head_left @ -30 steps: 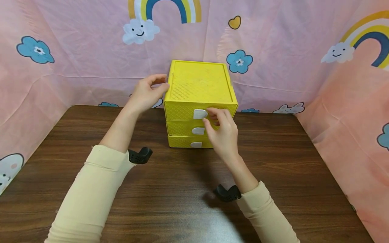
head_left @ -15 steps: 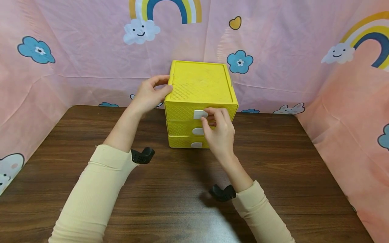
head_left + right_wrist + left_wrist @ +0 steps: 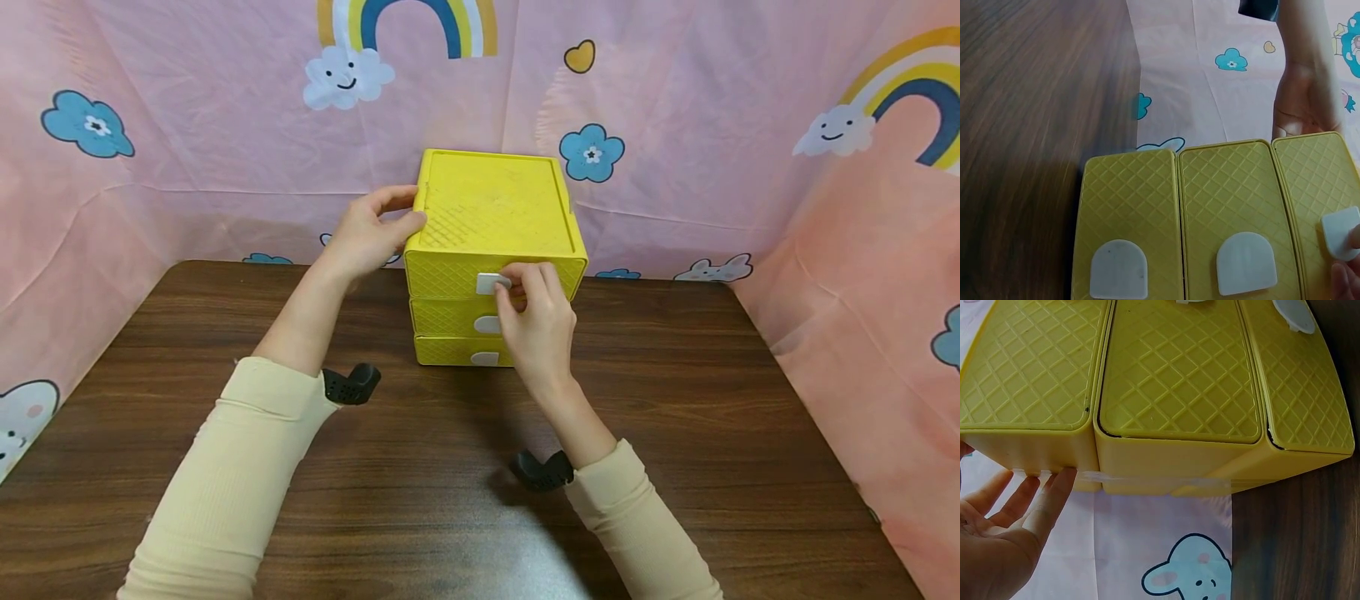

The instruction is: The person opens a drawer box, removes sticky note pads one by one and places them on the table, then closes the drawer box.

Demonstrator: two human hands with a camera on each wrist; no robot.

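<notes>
A yellow box of three stacked drawers stands at the back of the table. Each front has a lattice pattern and a white tab handle, and all the drawers are closed. With thumb and finger my right hand pinches the white handle of the top drawer; the right wrist view shows this handle at its edge. My left hand rests on the box's upper left side, thumb at the top edge. Its fingers lie fairly straight against the side wall in the left wrist view.
The lower two drawers' white handles show beside my right hand. A dark wood table lies under the box. Pink printed cloth hangs behind and at both sides. Each wrist bears a black mount.
My right hand has moved slightly left and closed thumb and finger on the top handle. My left hand has moved right to touch the box's side. The drawers have not moved.
</notes>
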